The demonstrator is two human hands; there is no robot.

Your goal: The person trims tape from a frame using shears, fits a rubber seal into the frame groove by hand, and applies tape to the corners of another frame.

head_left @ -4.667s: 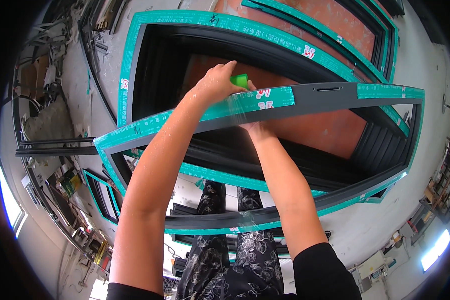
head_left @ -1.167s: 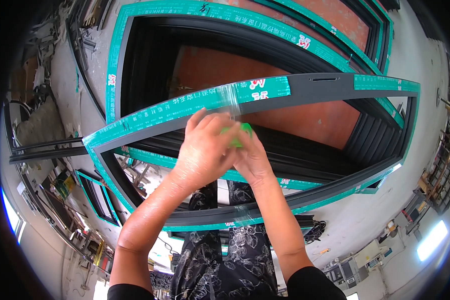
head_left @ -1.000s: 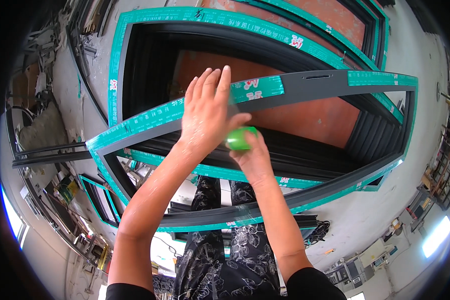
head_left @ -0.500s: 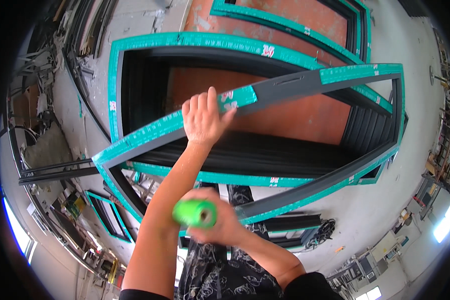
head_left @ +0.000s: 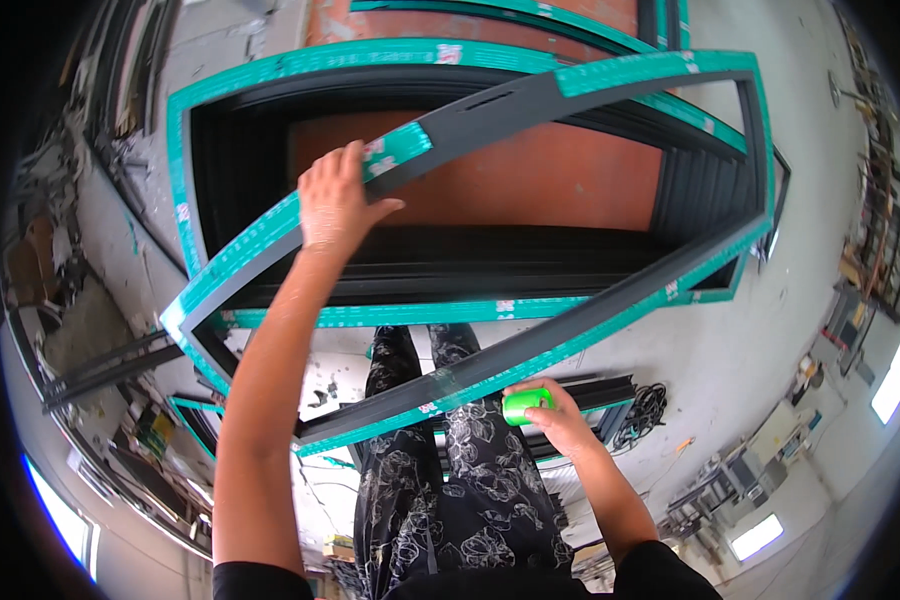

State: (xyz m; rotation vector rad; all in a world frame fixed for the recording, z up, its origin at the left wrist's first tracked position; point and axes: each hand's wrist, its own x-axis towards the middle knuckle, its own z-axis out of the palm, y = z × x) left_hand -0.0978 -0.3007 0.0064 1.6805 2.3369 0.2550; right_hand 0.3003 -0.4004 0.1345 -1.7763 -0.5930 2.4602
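since the frame half a second ago, the right hand has swung out from over the left forearm to the person's right, carrying the green roll with it. the long frame now points up and to the right: its long axis climbs from a low left end to a high right end, at a steeper slant than before. the bare dark stretch of its upper rail, with a narrow slot in it, lies between two lengths of green film. the roll is small, its axis roughly level, one end toward the thumb.

the left hand has stayed on the upper rail, beside the torn edge of the film; its fingers lie over the far edge and the thumb sticks out to the right. the palm side is hidden, so i cannot tell whether it truly clasps the rail. the right hand is curled round the roll, just below the lower rail and beside the patterned trousers. the long frame lies across both legs in view, the left hand at its upper rail, the right below its lower one. behind it sits a second frame.
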